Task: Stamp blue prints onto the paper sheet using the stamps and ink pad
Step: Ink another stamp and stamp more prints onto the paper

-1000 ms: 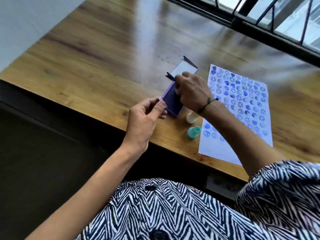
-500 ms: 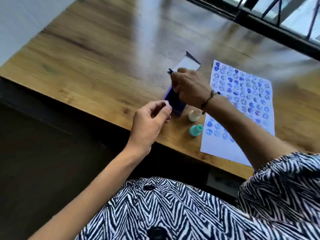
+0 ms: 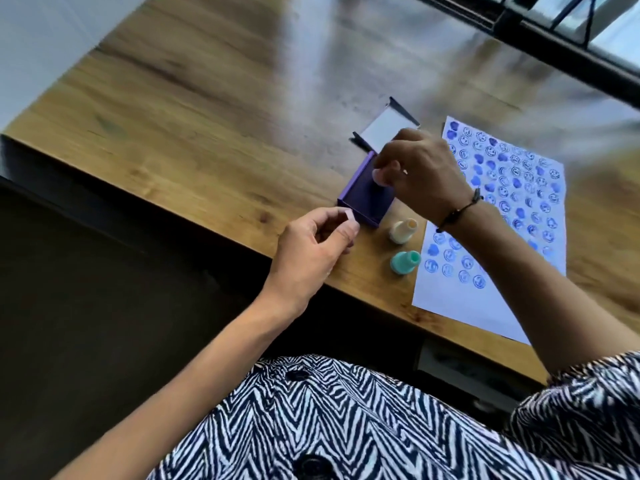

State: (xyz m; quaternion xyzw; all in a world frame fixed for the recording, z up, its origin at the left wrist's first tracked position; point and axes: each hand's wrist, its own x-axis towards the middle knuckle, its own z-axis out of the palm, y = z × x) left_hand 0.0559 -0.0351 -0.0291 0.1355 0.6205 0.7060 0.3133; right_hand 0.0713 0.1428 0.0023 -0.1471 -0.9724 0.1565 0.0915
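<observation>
The purple ink pad [image 3: 363, 199] lies open near the table's front edge, its white-lined lid [image 3: 382, 131] folded back behind it. My right hand [image 3: 422, 174] hovers over the pad with fingertips pinched on a small pale stamp [image 3: 379, 176], mostly hidden, at the ink surface. My left hand [image 3: 311, 251] is loosely curled just beside the pad's near corner and holds nothing. A cream stamp [image 3: 401, 232] and a teal stamp [image 3: 405, 261] lie on the table between the pad and the paper sheet [image 3: 467, 306]. The sheet is covered with several blue smiley and heart prints.
The wooden table [image 3: 207, 133] stretches left and back from the pad. Its front edge runs diagonally just below my left hand. A dark window frame [image 3: 554, 39] borders the far right. My striped sleeve crosses the sheet's near corner.
My right hand has shifted along the pad toward its middle, uncovering more of the lid. My left hand has eased back from the pad's near edge. The view has tilted slightly.
</observation>
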